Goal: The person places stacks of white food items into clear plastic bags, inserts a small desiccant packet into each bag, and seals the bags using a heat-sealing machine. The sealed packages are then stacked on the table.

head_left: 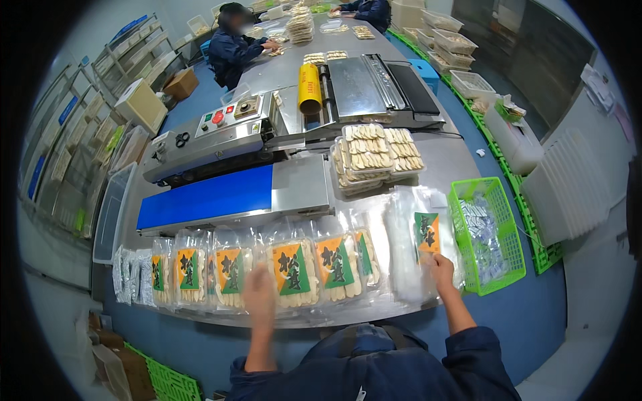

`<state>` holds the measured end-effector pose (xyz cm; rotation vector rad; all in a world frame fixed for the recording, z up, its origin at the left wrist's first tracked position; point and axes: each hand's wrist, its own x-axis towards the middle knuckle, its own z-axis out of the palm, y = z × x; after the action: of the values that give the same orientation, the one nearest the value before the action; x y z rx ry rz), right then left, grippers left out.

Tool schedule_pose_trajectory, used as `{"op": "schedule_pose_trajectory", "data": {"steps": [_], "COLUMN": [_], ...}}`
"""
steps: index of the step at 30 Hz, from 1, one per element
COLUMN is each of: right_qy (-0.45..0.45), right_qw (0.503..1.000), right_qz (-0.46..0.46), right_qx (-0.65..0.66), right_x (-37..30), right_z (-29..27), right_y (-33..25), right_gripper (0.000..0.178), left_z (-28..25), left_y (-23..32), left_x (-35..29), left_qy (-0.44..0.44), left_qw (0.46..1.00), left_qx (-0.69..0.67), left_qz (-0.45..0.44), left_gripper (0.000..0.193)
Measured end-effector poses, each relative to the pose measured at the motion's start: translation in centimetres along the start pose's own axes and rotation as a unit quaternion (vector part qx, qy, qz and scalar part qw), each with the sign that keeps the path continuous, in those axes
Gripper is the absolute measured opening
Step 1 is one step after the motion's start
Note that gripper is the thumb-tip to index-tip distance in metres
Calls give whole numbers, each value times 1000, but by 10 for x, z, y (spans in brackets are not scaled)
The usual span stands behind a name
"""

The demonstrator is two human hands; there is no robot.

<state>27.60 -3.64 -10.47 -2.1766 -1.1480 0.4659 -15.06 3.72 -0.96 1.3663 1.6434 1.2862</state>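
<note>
My left hand [259, 291] is smeared by motion over the near table edge, in front of a row of clear bags. Each packed bag [292, 274] holds pale sliced mushrooms and an orange-and-green label. Whether that hand holds anything is hidden by the blur. On the right, the fingers of my right hand [441, 271] are closed at the lower corner of an orange-and-green label [426, 232]. This label lies over a stack of flat clear plastic bags [400, 260]; I cannot tell if it is loose or inside a bag.
A sealing machine [221, 130] with a blue conveyor belt [207, 197] stands beyond the bags. Stacked mushroom trays [364, 157] sit beside it. A green basket [511, 267] holds small silvery packets. Silvery packets [134, 274] lie far left. A film wrapper [358, 87] and co-workers are farther back.
</note>
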Motion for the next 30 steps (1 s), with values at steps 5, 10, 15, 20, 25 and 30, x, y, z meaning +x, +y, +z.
{"op": "schedule_pose_trajectory", "data": {"steps": [5,10,15,20,25,30], "right_qy": [40,-71,-128,-274,-328,-530], "right_qw": [959,958,914,866,856,713], "right_qz": [-267,-229,-383,-409,-396,-459], "right_qx": [81,157,42,86,57,-23], "right_x": [-47,-37,-28,-49,-34,-32], "right_z": [-19,-26,-23,-12,-5,-15], "right_y": [-159,-206,-226,-252,-266,-278], "right_gripper": [10,13,11,14,15,17], "left_z": [102,112,94,55,57,42], "left_y": [75,69,64,73,44,75], "left_x": [-54,-60,-58,-51,-64,-59], "left_qy": [-426,-331,-129,-249,15,-53], "left_qw": [876,930,987,907,991,920], "left_qx": [-147,-83,-88,-275,119,287], "left_qz": [-173,-139,25,-200,62,262], "left_gripper": [35,25,31,30,16,29]}}
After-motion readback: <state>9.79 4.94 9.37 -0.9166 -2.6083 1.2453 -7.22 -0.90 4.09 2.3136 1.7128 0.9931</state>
